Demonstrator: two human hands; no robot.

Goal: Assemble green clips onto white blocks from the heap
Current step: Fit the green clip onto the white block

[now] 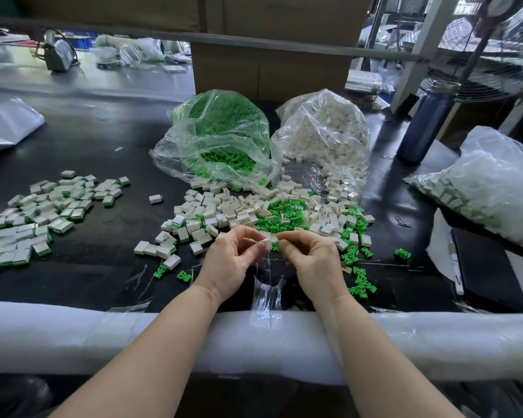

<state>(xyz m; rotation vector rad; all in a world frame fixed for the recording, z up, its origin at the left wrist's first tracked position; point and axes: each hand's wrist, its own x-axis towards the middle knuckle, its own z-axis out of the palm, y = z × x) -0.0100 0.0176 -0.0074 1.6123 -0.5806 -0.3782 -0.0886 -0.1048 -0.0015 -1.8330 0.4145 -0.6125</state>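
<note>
Fingers (254, 236) of both hands pinch one white block (266, 243) above the black worktop (103, 146); mixed heap (269, 212) behind, cardboard boxes (269, 67) beyond.

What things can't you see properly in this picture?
- Head view: the white block is mostly covered by the fingers of the left hand.
- What the right hand pinches is hidden by its own fingers; a bit of green shows.
- The assembled pile runs off the left edge.
- The parts deep in the green bag blur behind crinkled plastic.
- The far bench is too blurred to name things on it.
</note>
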